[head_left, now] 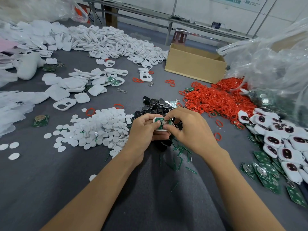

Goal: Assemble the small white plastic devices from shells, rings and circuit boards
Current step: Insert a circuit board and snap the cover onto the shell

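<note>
Left hand (146, 129) gripped the white shell (155, 119), fingers curled beneath. Right hand (188, 130) pinched the green circuit board (158, 120) seated in that shell, between both hands. White discs (100, 129) lay left of the left hand, red rings (216, 99) beyond the right.
</note>
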A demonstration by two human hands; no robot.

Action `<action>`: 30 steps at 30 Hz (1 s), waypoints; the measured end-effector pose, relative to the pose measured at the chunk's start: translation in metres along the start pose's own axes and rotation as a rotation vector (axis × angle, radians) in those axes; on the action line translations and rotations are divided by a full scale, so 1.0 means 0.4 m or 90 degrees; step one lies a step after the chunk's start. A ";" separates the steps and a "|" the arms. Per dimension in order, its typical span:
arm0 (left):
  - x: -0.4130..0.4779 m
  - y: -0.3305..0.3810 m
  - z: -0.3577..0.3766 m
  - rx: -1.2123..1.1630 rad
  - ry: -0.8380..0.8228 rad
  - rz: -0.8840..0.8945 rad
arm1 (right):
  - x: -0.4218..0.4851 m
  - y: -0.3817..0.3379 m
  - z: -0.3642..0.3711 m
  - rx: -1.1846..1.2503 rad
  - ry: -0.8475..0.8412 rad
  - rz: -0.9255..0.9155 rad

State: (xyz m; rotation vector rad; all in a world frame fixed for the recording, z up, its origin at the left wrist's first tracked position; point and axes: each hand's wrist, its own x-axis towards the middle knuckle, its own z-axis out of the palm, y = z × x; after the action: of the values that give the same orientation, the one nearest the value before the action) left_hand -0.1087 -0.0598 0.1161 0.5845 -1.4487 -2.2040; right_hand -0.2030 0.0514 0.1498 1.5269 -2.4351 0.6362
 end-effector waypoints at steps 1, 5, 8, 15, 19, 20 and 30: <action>0.000 0.000 0.001 0.004 0.001 0.001 | 0.000 0.000 0.001 -0.001 -0.003 -0.001; 0.002 -0.004 0.000 0.021 0.007 0.004 | 0.000 0.000 0.005 0.004 -0.010 -0.003; 0.003 -0.006 -0.001 0.026 0.011 0.001 | 0.000 0.000 0.007 0.014 -0.009 0.002; 0.002 0.000 0.001 0.005 -0.001 -0.012 | 0.000 0.002 0.008 0.029 -0.007 0.007; 0.002 0.000 0.002 0.006 -0.003 -0.008 | -0.001 0.002 0.009 0.037 -0.006 0.011; 0.002 0.000 0.002 0.004 -0.004 -0.009 | -0.002 0.002 0.009 0.041 -0.006 0.012; 0.012 0.000 -0.006 -0.073 -0.005 -0.026 | 0.001 0.015 -0.014 0.092 0.077 -0.034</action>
State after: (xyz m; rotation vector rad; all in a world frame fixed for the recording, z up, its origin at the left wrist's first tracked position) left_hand -0.1112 -0.0641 0.1146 0.5729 -1.3140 -2.3058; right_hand -0.2089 0.0558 0.1534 1.5511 -2.2961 0.8847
